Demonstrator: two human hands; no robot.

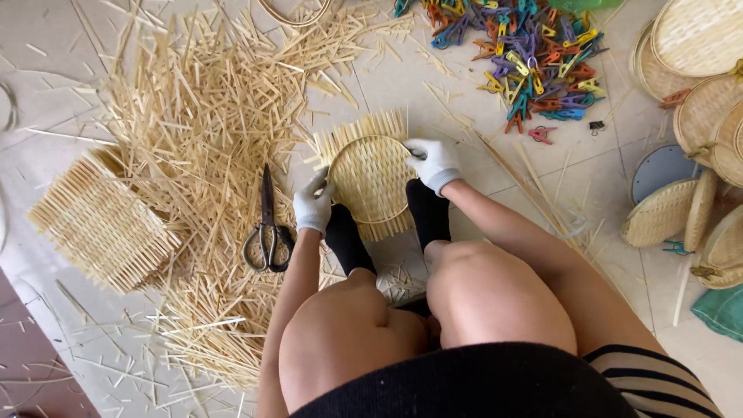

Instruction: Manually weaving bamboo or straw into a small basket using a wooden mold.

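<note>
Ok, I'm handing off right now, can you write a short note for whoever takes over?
Left hand, white-gloved, grips the left edge of the woven bamboo mat. Right hand, also gloved, grips its upper right rim. The round hoop lies on the mat, and both feet pin the lower edge.
Scissors lie shut on the floor just left of the left hand, beside the pile of bamboo strips. Stack of square woven mats far left; finished round trays right; coloured clips above.
Done: hoop placed. Left: strip ends outside the hoop are untrimmed.
</note>
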